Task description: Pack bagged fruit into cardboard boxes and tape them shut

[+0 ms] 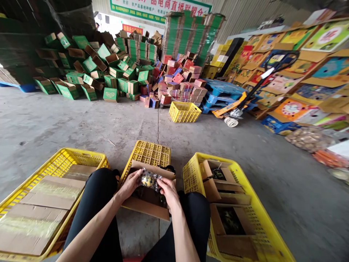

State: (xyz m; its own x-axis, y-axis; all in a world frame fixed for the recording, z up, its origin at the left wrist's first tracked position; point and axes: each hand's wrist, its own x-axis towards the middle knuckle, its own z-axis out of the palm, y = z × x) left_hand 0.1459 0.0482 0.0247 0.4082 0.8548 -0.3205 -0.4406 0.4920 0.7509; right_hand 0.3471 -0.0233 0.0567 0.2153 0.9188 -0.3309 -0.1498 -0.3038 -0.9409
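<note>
One clear-wrapped packet (148,179), something yellow with dark spots inside, shows in the head view between the person's hands: the left hand (132,185) pinches its left end, the right hand (168,190) its right end. It is held above an open box (148,208) between the knees, in front of the middle crate (150,152); the box already holds dark, glossy contents, too shadowed to count.

To the left, cartons (50,191) in the left crate (87,157) lie flat and taped, so that part looks finished. To the right, open cartons (212,190) in the right crate (190,178) hold dark items with their flaps up; closing those, and the box, seems left undone.
</note>
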